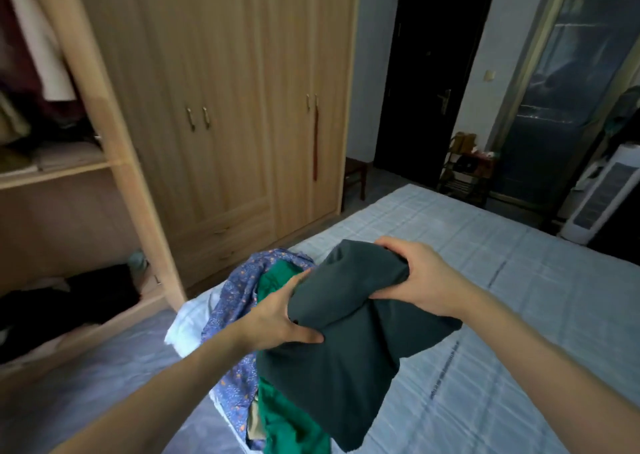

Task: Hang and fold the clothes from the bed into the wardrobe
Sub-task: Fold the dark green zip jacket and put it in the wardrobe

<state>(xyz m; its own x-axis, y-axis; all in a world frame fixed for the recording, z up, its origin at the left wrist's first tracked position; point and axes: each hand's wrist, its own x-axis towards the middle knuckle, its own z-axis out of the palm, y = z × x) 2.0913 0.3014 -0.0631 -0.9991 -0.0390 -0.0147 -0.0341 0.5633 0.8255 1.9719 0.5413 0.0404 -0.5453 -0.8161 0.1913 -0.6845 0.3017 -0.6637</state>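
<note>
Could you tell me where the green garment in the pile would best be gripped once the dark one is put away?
Probably the green garment's bunched upper fold, from above: it sits exposed atop the pile, while its lower part lies under the dark garment.

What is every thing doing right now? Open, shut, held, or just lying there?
Dark green garment: held up, bunched.
Left hand: grips the garment.
Right hand: grips the garment.
Clothes pile: lying unfolded on the bed.
Bed: covered by a checked sheet.
Wardrobe's left section: open.
Wardrobe's middle doors: shut.
Dark room door: shut.
</note>
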